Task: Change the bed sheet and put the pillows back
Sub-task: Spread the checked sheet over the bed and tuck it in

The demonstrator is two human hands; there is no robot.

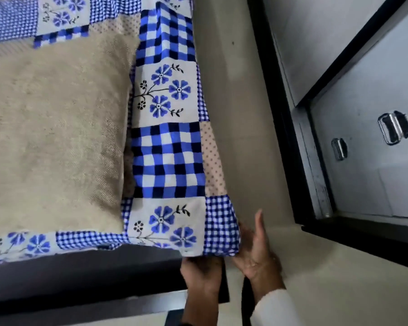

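Right hand (254, 250): at the near corner of the bed, palm turned toward the fabric, thumb raised straight, fingers running in under the hanging edge of the bed sheet (167, 158); the fingertips are hidden, so whether they pinch the cloth cannot be told. White sleeve (272, 309) at its wrist.

Left hand (201, 269): just beside the right, under the same corner, its back showing, fingers tucked up beneath the sheet's hem and out of sight; grip cannot be told.

Bed sheet: blue-and-white patchwork of checks and flower squares, spread over the bed above both hands, its corner draped directly over them.

Pillow (54, 137): beige, lying on the sheet, up and left of the hands.

Bed frame (80, 276): dark, left of the left hand, below the sheet's edge.

Cabinet (363, 128): grey, dark-framed, two metal handles, well right of the right hand.
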